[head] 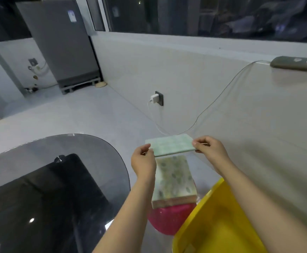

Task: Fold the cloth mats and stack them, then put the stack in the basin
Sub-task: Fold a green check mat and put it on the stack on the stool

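Head view, looking down past two bare forearms. The left hand (143, 157) and the right hand (209, 147) each pinch one near corner of a pale green cloth mat (171, 144), thumb on top and fingers curled beneath. The mat is folded into a flat rectangle and hangs level in the air between the two grips, its far edge pointing away from the person.

Just below the grips and nearer the body lies a stack of folded mats (173, 181), leaf-patterned on top, resting on a pink stool (169, 220). To the right of the right forearm, low in the frame, is the yellow basin (213, 229); nothing can be seen inside the part that shows. Left of the left forearm sits a dark round glass table (54, 179).

The mat looks light and soft, yet thick enough when folded to hold flat across the span without sagging. It probably will not slip, but a one-handed hold may let the layers fall open. Holding both corners or the folded edge should keep it tidy while it goes onto the stack.
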